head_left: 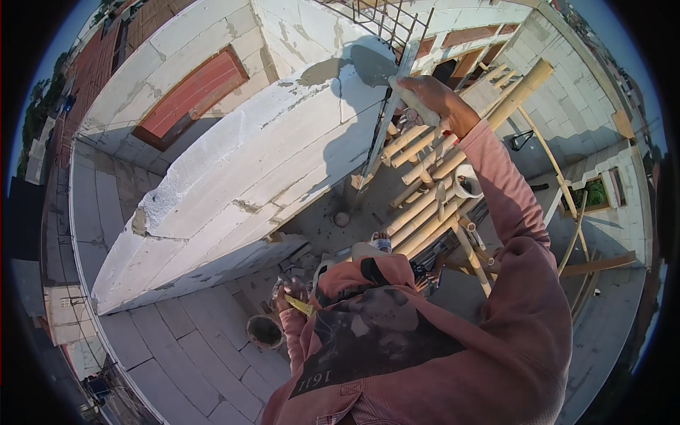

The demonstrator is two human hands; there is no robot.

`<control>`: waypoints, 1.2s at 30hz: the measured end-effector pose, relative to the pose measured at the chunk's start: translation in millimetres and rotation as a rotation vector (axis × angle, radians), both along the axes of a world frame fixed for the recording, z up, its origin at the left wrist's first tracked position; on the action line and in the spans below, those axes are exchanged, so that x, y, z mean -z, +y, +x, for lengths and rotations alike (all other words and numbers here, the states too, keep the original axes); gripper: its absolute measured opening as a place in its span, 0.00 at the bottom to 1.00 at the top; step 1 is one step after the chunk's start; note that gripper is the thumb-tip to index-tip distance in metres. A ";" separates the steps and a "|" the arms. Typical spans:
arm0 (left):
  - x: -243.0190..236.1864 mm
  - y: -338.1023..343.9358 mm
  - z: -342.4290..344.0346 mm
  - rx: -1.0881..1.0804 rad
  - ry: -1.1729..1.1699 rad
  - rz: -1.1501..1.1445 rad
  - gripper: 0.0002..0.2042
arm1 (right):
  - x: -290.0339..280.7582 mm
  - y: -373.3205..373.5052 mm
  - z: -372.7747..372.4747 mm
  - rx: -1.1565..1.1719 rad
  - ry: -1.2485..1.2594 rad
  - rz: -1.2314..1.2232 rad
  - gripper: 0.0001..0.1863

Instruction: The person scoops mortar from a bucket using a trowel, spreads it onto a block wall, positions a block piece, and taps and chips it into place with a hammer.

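My right hand (433, 99) is raised at arm's length to the upper end of a white block wall (276, 166). Its fingers are wrapped round the pale handle of a trowel (372, 66), whose grey blade lies against the wall near its top edge. Wet grey mortar (322, 72) is spread along that edge, beside the blade. Low on the left, my left hand (285, 297) is curled by a greyish thing that I cannot make out. A yellow strip (300, 306) lies by its wrist. Close to this hand is a round bucket (264, 331) with grey stuff inside.
Bamboo poles (428, 219) form a platform beneath me, with a sandalled foot (381, 243) on it. A white bucket (467, 182) stands among the poles. Steel rebar (386, 21) rises at the wall's far end. A red-panelled opening (190, 99) sits in the wall behind.
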State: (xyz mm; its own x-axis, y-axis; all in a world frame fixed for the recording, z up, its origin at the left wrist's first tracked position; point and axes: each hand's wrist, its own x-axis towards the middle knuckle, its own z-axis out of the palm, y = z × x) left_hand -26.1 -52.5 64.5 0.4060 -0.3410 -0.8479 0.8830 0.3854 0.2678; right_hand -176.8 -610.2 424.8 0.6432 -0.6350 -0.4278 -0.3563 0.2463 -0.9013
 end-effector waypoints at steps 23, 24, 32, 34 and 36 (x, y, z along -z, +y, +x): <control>-17.3 -19.9 -1.7 0.168 -0.066 -0.165 0.08 | 5.1 58.9 -61.7 -0.071 0.064 0.103 0.21; -17.3 -17.5 -8.4 0.042 -0.026 -0.135 0.08 | 3.3 71.2 -70.0 -0.031 0.065 0.158 0.21; -3.8 -1.1 -29.7 -0.406 0.149 0.007 0.08 | 109.2 169.6 -49.8 -0.252 0.089 0.361 0.24; -2.6 13.8 -48.9 -0.344 0.212 0.107 0.09 | 139.4 193.8 -6.2 -0.524 0.187 0.378 0.24; 2.3 38.4 -73.8 -0.484 0.259 0.055 0.10 | 164.6 234.6 38.4 -0.674 0.307 0.361 0.23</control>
